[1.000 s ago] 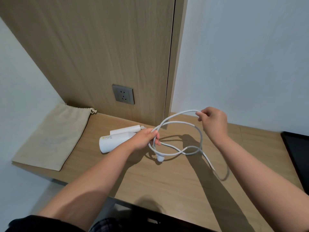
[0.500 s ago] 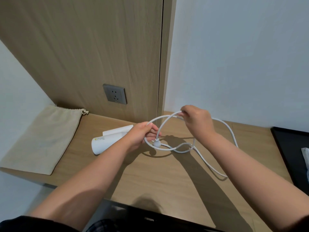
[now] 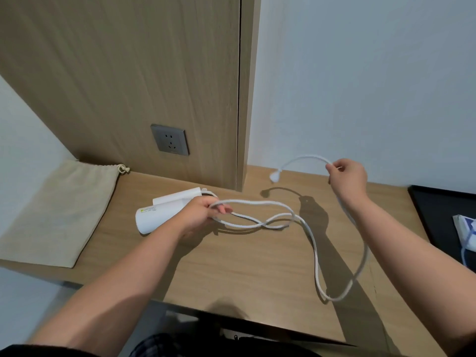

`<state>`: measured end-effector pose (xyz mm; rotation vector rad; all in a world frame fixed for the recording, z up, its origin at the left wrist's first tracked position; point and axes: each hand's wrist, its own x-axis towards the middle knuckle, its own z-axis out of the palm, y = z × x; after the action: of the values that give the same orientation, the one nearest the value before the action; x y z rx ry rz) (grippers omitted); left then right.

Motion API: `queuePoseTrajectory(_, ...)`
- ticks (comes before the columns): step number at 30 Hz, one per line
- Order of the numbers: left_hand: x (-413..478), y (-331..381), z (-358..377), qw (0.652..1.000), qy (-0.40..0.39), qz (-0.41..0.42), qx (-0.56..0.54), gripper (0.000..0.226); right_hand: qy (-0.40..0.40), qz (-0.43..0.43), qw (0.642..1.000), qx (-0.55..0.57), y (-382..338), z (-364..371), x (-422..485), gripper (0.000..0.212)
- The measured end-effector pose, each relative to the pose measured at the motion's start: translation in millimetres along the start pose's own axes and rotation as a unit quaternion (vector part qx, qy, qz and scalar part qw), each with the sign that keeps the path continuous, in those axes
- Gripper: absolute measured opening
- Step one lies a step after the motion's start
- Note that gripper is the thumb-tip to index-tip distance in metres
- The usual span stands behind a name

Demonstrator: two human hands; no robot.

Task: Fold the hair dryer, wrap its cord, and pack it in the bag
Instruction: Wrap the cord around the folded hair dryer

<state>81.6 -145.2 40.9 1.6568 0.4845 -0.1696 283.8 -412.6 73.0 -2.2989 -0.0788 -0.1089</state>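
Note:
A white hair dryer (image 3: 164, 213) lies folded on the wooden desk (image 3: 231, 266), its handle against the barrel. My left hand (image 3: 203, 215) rests at its near end, closed on a loop of the white cord (image 3: 313, 243). From there the cord runs right across the desk and sags in a long loop toward the front edge. My right hand (image 3: 346, 176) is raised at the back right, pinching the cord near its end. The white plug (image 3: 275, 175) dangles in the air to the left of that hand. A beige drawstring bag (image 3: 59, 210) lies flat at the far left.
A grey wall socket (image 3: 170, 139) sits in the wood panel behind the dryer. A black tray (image 3: 435, 210) holding a white and blue packet (image 3: 465, 231) lies at the right edge. The desk's front edge runs just ahead of my arms.
My right hand has swung out to the right and back with the cord, pulling the plug end free. The loops near my left hand have opened into one long slack run.

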Motion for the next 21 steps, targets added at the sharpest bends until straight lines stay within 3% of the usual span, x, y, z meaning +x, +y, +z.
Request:
queuePoseTrajectory(2, -3, 3, 0, 0.983, -0.065, 0.041, 0.164, 0.046, -0.033, -0.026, 0.997, -0.064, 9, 6, -3, 0.021)
queuePoseTrajectory(4, -4, -4, 4, 0.933, -0.146, 0.047, 0.326, 0.048, -0.042, -0.039, 0.992, -0.116, 16, 10, -4, 0.020)
queuePoseTrajectory(7, -1, -30, 10, 0.874, -0.167, 0.013, 0.456, 0.060, -0.059, -0.042, 0.984, -0.161, 27, 12, -1, 0.025)
queuePoseTrajectory(12, 4, -55, 28, 0.897, -0.088, -0.009, 0.433, 0.062, -0.152, -0.091, 0.945, -0.273, 31, 17, -13, 0.044)
queuePoseTrajectory(16, 13, -59, 48, 0.902, -0.070, 0.002, 0.426, 0.062, -0.210, -0.174, 0.916, -0.295, 34, 37, -39, 0.053)
queuePoseTrajectory(21, 26, -57, 68, 0.899, -0.080, 0.014, 0.430, 0.067, -0.315, -0.285, 0.831, -0.359, 47, 68, -66, 0.048)
